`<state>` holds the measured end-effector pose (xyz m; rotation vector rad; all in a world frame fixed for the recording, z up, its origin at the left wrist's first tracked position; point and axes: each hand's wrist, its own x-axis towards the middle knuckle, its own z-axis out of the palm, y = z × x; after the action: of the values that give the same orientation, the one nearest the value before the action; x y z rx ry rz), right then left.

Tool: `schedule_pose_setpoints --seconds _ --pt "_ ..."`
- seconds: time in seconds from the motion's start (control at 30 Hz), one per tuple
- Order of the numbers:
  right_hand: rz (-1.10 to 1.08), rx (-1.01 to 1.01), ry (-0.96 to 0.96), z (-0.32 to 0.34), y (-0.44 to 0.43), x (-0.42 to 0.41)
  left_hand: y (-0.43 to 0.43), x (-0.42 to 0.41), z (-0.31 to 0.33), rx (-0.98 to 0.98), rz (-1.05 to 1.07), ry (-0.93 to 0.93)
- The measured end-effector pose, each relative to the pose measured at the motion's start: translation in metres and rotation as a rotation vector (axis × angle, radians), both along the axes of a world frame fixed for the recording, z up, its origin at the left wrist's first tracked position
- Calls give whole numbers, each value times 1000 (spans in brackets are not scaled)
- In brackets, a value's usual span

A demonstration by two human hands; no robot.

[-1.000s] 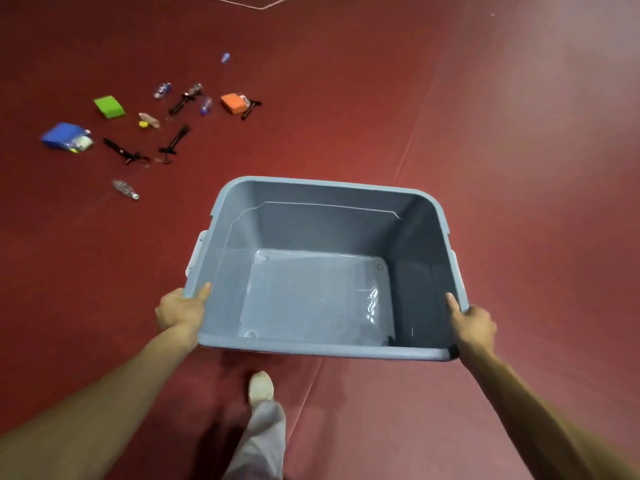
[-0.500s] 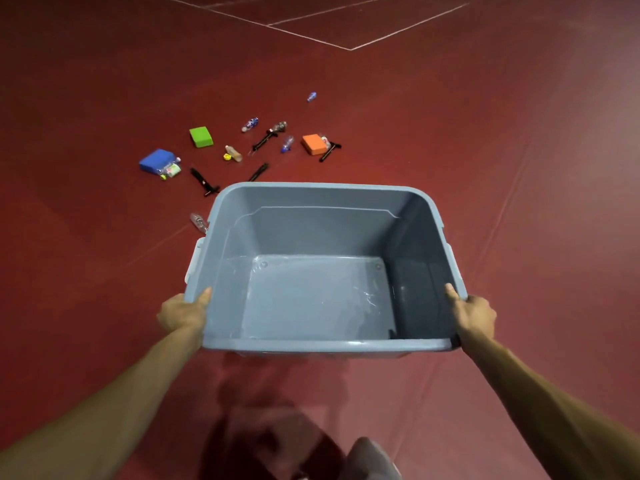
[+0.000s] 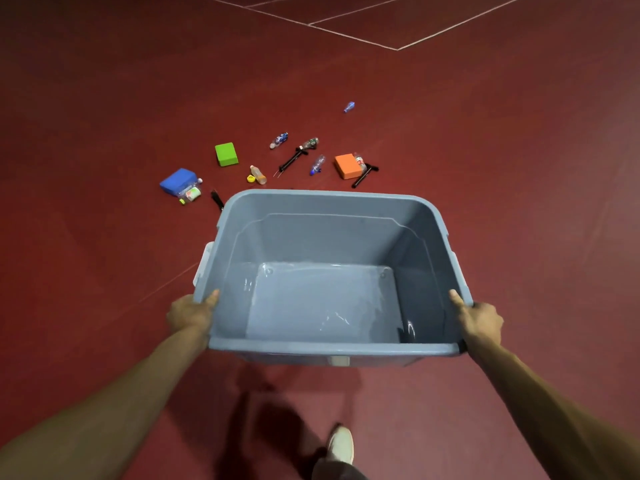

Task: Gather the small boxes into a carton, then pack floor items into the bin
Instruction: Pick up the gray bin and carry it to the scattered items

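Observation:
I carry an empty grey-blue plastic bin [image 3: 325,348] in the air above the red floor. My left hand [image 3: 189,315] grips its left rim with the thumb on top. On the right rim, my right hand [image 3: 479,322] grips the same way. Beyond the bin lie floor items: a blue block [image 3: 177,180], a green block [image 3: 226,154], an orange block [image 3: 347,165], several plastic bottles such as one [image 3: 278,140] near the middle, and black pump-like tools [image 3: 290,162]. The bin's far rim hides part of one black tool [image 3: 216,199].
The red sports floor [image 3: 104,98] has white lines [image 3: 398,48] at the far top. My foot in a light shoe [image 3: 341,445] shows below the bin. A lone blue bottle [image 3: 349,107] lies apart, farther back.
The view has swung toward the scattered items, which now sit straight ahead and closer to the bin's far rim. Both hands keep the same grip. A different foot has stepped forward.

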<state>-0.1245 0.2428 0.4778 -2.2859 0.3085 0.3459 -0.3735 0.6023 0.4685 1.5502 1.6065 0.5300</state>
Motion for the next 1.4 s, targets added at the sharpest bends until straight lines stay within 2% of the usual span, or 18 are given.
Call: schedule_pose_setpoints --seconds 0.2,0.5,0.87,1.1,1.27,1.4 --pt "97 -28 3 4 90 123 67 93 -23 -93 80 -12" --pt "177 -108 31 -37 270 312 226 249 -81 -155 137 39" --pt "212 -187 51 -30 434 507 384 435 -82 -225 9 66" --pt "275 -229 164 -106 519 647 461 535 -130 -431 140 3" --pt "380 -315 186 -148 589 733 499 604 -184 -540 213 88" --pt "450 -401 235 -207 636 784 521 657 -226 -560 258 125"
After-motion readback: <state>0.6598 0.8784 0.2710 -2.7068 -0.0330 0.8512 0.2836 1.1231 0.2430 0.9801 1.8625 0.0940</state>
